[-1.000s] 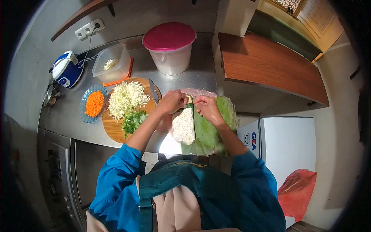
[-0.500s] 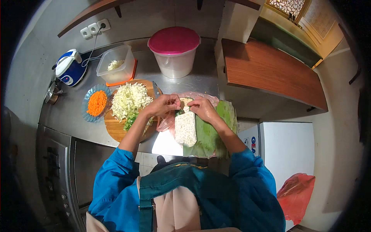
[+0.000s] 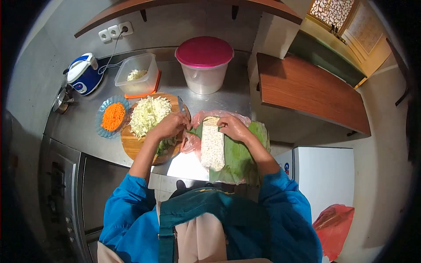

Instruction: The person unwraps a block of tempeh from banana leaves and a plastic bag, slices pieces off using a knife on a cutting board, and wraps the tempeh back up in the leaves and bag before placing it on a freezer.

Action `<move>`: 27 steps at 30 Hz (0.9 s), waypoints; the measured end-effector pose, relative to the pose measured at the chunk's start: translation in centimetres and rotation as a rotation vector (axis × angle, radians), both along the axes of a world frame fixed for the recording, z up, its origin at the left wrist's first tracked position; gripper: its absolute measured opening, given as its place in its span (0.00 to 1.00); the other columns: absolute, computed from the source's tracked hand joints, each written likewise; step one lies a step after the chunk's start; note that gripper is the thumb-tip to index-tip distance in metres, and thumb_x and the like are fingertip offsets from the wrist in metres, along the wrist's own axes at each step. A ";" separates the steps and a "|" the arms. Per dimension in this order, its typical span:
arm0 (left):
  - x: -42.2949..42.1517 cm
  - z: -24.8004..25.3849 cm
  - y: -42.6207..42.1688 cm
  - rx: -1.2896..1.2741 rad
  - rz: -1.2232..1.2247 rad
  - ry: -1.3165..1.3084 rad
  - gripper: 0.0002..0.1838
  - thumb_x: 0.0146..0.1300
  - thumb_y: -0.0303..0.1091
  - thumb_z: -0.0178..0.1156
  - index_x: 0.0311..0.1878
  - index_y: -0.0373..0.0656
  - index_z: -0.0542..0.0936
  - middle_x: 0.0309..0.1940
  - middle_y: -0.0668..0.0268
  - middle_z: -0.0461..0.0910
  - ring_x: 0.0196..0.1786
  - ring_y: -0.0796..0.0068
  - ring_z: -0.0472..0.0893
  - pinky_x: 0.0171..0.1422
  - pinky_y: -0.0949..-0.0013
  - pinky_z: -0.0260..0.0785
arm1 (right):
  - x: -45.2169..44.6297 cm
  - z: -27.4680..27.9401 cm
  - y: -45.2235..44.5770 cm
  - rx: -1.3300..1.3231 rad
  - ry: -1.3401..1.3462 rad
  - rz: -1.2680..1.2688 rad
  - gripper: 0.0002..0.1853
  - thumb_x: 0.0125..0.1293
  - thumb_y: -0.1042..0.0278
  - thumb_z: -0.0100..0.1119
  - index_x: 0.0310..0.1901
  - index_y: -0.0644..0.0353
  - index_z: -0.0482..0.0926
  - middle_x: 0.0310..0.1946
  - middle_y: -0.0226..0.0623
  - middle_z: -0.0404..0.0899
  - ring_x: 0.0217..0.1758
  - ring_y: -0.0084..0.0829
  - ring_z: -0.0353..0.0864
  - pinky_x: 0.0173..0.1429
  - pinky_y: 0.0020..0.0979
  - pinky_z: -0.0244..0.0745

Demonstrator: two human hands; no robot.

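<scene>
A long white speckled block (image 3: 212, 151) lies on an opened green leaf (image 3: 239, 160), with pink plastic (image 3: 191, 144) under and around it. My left hand (image 3: 172, 125) is closed in a pinch on a flap of the leaf, to the left of the block's far end. At the far end's right side, my right hand (image 3: 233, 128) is closed with its fingertips at the leaf's edge, touching or very near the block; what it pinches is too small to make out.
Left of the block, a round wooden board (image 3: 131, 147) bears shredded cabbage (image 3: 149, 111), chopped greens and a knife (image 3: 180, 105). Beyond are a plate of carrot pieces (image 3: 113, 116), a clear container (image 3: 137, 81), a pink-lidded tub (image 3: 204, 72) and a blue cooker (image 3: 84, 78).
My left hand has moved left, away from the block, drawing the leaf flap outward. More of the block's far end is uncovered. The camera view has shifted slightly.
</scene>
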State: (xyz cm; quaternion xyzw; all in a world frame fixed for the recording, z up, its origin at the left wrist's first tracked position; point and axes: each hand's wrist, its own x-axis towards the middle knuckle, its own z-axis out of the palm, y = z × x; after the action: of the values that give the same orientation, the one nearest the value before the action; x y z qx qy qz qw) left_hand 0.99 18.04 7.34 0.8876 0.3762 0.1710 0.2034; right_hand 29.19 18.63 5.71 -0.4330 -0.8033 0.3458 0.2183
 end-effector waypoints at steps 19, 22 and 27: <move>8.5 -1.7 -6.2 0.108 0.414 -0.320 0.07 0.54 0.26 0.55 0.35 0.36 0.80 0.29 0.51 0.78 0.37 0.52 0.76 0.44 0.58 0.66 | 1.5 0.5 0.5 -0.101 0.012 0.035 0.08 0.45 0.78 0.62 0.24 0.64 0.71 0.22 0.31 0.70 0.28 0.22 0.69 0.34 0.26 0.67; 7.9 -2.4 -5.2 0.060 0.468 -0.333 0.09 0.56 0.26 0.53 0.38 0.36 0.79 0.30 0.52 0.78 0.36 0.55 0.76 0.42 0.60 0.67 | 2.4 1.3 0.3 -0.072 0.034 0.038 0.07 0.45 0.78 0.61 0.23 0.64 0.70 0.22 0.33 0.70 0.29 0.25 0.70 0.35 0.29 0.67; 7.9 -3.5 -4.2 -0.216 0.662 -0.328 0.09 0.59 0.30 0.53 0.40 0.37 0.78 0.31 0.52 0.79 0.35 0.54 0.79 0.41 0.60 0.69 | 3.9 0.2 2.0 0.060 -0.218 0.099 0.04 0.46 0.79 0.56 0.24 0.64 0.71 0.25 0.45 0.72 0.28 0.40 0.72 0.34 0.35 0.68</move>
State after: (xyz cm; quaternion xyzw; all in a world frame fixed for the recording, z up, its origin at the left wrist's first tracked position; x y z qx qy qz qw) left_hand 8.87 13.80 3.84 0.6526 0.6206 0.3267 0.2869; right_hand 33.09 20.64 5.90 -0.4210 -0.8528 0.2827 0.1252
